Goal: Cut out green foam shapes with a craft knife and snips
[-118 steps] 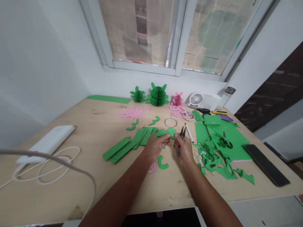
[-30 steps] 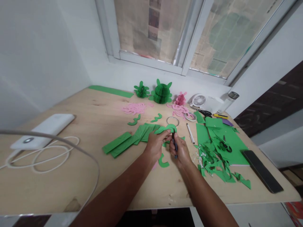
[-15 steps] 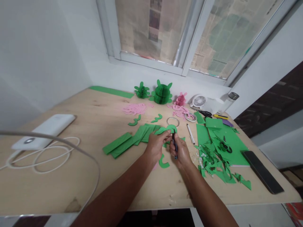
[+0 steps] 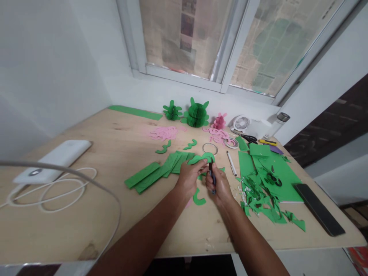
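Note:
My left hand (image 4: 189, 176) pinches a curved green paper piece (image 4: 208, 156) near the middle of the table. In my right hand (image 4: 220, 182) is a dark-handled cutting tool (image 4: 212, 177), its tip against that green piece; its exact kind is hard to tell. Several folded green paper strips (image 4: 148, 180) lie overlapping to the left of my hands. A curved green cutout (image 4: 199, 197) rests just below them, and two wavy green cutouts (image 4: 163, 147) lie beyond. A white pen (image 4: 231, 163) is right of my right hand.
Green scraps (image 4: 261, 199) and small scissors (image 4: 274, 179) cover green sheets at right, beside a black phone (image 4: 319, 209). Behind stand green paper figures (image 4: 196, 114), a pink one (image 4: 219, 121) and a fan (image 4: 241, 123). At left, a white power bank (image 4: 54, 161) has a looped cable.

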`<state>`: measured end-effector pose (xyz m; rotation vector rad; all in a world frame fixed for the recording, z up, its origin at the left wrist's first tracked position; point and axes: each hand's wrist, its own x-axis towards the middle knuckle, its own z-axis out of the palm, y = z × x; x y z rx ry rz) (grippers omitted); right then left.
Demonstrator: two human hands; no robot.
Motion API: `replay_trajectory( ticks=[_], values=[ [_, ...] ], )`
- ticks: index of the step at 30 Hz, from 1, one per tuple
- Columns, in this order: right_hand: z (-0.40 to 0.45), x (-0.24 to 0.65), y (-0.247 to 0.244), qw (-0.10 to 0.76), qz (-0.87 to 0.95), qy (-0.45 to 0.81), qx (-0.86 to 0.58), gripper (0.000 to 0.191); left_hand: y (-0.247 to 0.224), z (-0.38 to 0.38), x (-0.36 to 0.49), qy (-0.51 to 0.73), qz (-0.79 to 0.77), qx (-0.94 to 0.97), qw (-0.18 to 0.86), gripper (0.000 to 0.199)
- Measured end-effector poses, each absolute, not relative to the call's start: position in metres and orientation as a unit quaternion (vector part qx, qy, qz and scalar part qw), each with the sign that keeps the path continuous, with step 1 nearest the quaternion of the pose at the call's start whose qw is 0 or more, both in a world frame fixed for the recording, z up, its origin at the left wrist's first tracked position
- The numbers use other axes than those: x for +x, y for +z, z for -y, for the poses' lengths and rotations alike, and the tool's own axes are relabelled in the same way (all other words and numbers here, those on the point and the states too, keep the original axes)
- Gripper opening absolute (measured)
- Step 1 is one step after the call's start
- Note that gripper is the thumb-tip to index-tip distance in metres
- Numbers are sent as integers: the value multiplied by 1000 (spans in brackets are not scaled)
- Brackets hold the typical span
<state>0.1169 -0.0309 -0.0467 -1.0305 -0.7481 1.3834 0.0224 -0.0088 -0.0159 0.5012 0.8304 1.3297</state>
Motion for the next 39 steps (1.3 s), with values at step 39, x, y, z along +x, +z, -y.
replay_trajectory(
  ticks=[39],
  values=[
    [31, 118, -49, 586, 334, 575, -463, 53, -21, 7, 21, 583, -359, 216, 696, 19]
  ],
)
